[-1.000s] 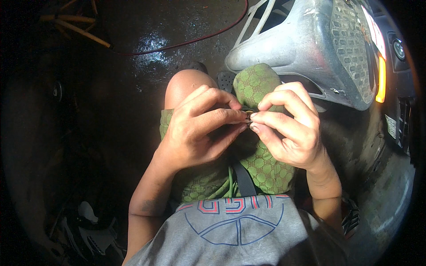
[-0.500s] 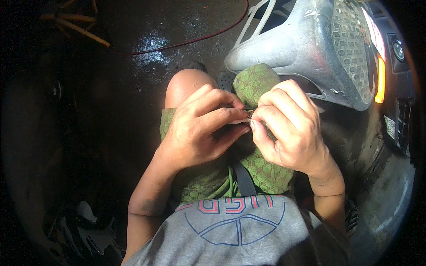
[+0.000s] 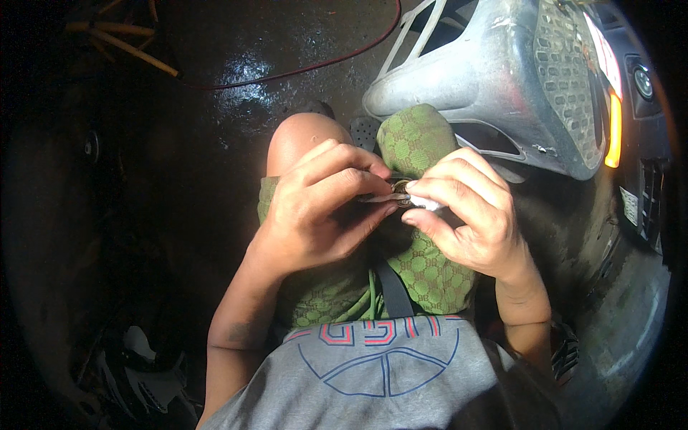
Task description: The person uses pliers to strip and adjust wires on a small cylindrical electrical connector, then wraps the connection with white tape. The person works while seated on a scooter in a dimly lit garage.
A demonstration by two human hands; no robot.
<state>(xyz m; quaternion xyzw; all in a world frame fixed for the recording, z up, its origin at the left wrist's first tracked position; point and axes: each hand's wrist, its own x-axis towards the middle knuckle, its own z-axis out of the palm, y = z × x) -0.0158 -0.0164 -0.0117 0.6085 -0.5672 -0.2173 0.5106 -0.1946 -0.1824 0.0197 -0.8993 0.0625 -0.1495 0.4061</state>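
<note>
Above my lap, both hands meet fingertip to fingertip. My left hand [image 3: 315, 204] is closed in a pinch on a small round brassy metal part [image 3: 402, 185], partly hidden by the fingers; its exact kind cannot be made out. A thin pale strip [image 3: 381, 198] runs along the left fingers to that part. My right hand [image 3: 479, 215] is closed, thumb and forefinger around a small white wad [image 3: 427, 203], its material unclear, right against the metal part.
A grey plastic chair [image 3: 494, 79] lies tipped over ahead on the right, with an orange bar [image 3: 614, 129] beyond it. A dark red hose [image 3: 308, 68] crosses the wet floor. Yellow metal legs [image 3: 132, 46] stand far left. A dark vehicle front [image 3: 645, 107] is at the right edge.
My right hand has shifted slightly down and its fingers have loosened, so the white wad and the round metal part now show. My left hand stays almost in place.
</note>
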